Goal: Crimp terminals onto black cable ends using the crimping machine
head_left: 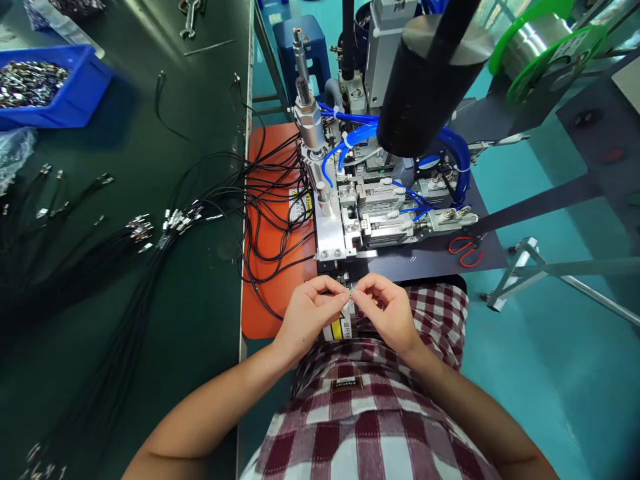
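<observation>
Hand (pixel 311 312) meets hand (pixel 393 313), pinching perhaps a small part (pixel 351 292).

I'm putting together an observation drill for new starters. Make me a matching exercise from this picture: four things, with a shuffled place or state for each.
Things:
1. Blue bin
2. Scissors
3. Green spool
4. Left hand

Places and states:
A. Wound with silvery wire
B. Thumb and finger pinched, close to those of the right hand
C. Heaped with small metal parts, on the dark table
D. Red handles showing, to the right of the plaid-covered lap's machine in the picture

Pairs: 1-C, 2-D, 3-A, 4-B
</observation>
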The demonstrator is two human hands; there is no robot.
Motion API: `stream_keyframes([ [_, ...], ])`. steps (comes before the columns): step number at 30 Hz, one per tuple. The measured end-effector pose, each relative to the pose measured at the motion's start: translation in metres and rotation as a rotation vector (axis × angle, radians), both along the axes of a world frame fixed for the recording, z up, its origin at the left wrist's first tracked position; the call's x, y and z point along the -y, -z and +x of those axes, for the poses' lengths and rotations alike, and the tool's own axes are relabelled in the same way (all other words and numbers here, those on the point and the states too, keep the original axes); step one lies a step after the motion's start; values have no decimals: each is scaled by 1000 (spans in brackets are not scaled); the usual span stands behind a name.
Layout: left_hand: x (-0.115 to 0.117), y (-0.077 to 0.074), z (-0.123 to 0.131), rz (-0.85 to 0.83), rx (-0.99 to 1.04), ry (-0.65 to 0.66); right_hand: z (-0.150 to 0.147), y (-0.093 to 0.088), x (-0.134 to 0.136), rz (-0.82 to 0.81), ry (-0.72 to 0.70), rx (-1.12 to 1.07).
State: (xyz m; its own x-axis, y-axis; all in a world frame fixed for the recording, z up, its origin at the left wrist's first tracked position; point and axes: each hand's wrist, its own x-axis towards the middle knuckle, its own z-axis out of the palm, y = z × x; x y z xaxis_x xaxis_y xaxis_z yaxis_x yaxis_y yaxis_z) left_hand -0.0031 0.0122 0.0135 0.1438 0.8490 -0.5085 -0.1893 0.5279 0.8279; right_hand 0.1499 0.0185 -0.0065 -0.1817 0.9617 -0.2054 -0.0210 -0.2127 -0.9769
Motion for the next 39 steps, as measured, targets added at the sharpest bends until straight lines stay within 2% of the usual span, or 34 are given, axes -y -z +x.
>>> stream_keyframes([
  [6, 1, 2, -1, 6, 6, 6, -5, 5, 6, 2, 5, -35],
  [16, -1, 3, 1, -21, 3, -5, 4, 3, -3, -122, -38, -49],
  [24, 0, 3, -1, -15, 30, -20, 5, 8, -8, -230, -99, -186],
  [32, -1, 3, -4, 1, 45, 39, 6, -1, -6, -211, -205, -205],
  [36, -1, 3, -5, -1, 40, 75, 8, 1, -5, -196, -213, -210],
  [39, 1, 4, -5, 7, 41, 56, 7, 3, -3, -208, -212, -223],
])
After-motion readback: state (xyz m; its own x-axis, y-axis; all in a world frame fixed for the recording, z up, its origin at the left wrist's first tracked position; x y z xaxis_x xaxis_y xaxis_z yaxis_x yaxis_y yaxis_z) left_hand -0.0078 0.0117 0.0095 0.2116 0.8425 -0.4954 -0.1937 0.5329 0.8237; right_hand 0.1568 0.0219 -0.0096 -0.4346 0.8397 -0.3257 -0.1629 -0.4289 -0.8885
